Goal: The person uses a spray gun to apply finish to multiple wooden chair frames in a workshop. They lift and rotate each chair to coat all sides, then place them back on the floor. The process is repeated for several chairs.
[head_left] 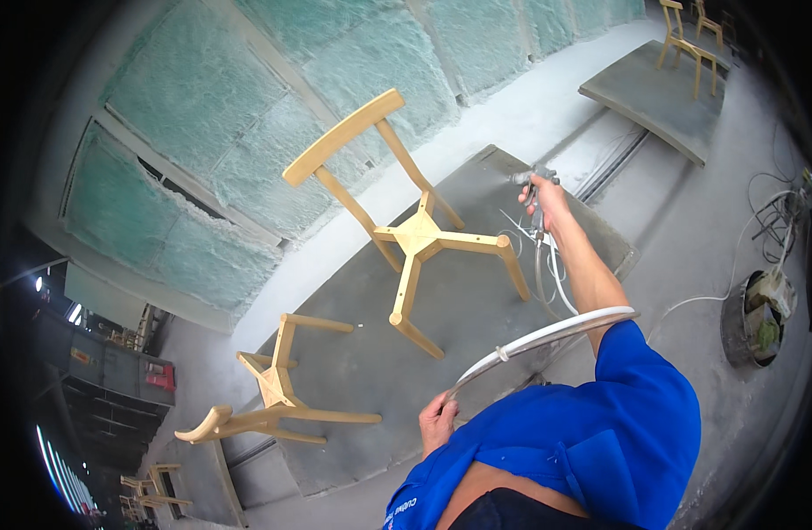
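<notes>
My right hand [547, 201] is wrapped round the handle of a metal spray gun [536, 177], whose nozzle points left toward a light wooden chair frame [419, 231]. That chair has a curved back rail and no seat panel, and it stands upright on a grey platform [476, 371]. From the gun, a white hose [547, 329] runs down and loops over my right forearm. Close to my body, my left hand [438, 420] is closed on the hose's lower stretch. A second wooden chair frame [278, 389] rests on the platform at the left, with its back rail toward the near left.
Pale green filter panels [362, 62] line the far wall. Another platform [644, 97] carries a chair frame [684, 49] at the far right. A round tub [740, 331] and tangled cables [781, 216] are on the floor at right. More chairs [154, 486] stand at lower left.
</notes>
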Tool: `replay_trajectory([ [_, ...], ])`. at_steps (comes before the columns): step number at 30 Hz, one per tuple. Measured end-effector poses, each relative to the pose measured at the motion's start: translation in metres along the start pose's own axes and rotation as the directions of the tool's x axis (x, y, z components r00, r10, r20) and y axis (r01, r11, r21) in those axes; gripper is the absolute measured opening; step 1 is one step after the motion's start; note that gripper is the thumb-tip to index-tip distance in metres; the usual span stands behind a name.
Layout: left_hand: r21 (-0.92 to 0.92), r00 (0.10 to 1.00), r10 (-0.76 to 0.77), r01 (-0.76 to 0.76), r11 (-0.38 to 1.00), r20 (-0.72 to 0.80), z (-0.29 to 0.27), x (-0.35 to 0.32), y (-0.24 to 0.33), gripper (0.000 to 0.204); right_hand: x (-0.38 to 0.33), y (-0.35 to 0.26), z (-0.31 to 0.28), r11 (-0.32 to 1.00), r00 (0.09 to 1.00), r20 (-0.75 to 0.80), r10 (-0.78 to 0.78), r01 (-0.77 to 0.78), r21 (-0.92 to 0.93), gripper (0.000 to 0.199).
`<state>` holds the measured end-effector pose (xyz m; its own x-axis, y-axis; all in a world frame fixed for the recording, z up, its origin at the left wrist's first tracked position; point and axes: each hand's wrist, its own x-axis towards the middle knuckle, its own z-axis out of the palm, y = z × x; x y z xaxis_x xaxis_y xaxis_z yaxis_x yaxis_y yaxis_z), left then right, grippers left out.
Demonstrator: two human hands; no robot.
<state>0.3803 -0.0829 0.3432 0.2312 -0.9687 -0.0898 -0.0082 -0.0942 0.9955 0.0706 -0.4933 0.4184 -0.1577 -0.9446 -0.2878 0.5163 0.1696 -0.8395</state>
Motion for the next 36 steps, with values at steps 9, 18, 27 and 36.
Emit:
replay_trajectory([
  [9,0.005,0.993,0.091,-0.091,0.996,-0.070,-0.006,-0.014,-0.001,0.021,-0.006,-0.127,0.082,0.927,0.927,0.076,-0.366,0.370,-0.054,0.024],
  [18,-0.008,0.985,0.168,-0.168,0.986,-0.038,-0.063,-0.024,0.009,0.026,-0.068,-0.211,0.232,0.353,0.676,0.456,-0.579,0.712,-0.607,0.045],
  [27,-0.106,0.992,0.119,-0.121,0.987,-0.029,-0.122,-0.040,-0.004,0.024,-0.192,-0.170,0.408,0.034,0.468,0.870,-0.156,0.882,-0.469,0.027],
  [36,-0.046,0.987,0.156,-0.157,0.986,-0.033,-0.163,-0.046,-0.012,0.027,-0.242,-0.115,0.425,0.209,0.508,0.835,-0.211,0.858,-0.469,0.025],
])
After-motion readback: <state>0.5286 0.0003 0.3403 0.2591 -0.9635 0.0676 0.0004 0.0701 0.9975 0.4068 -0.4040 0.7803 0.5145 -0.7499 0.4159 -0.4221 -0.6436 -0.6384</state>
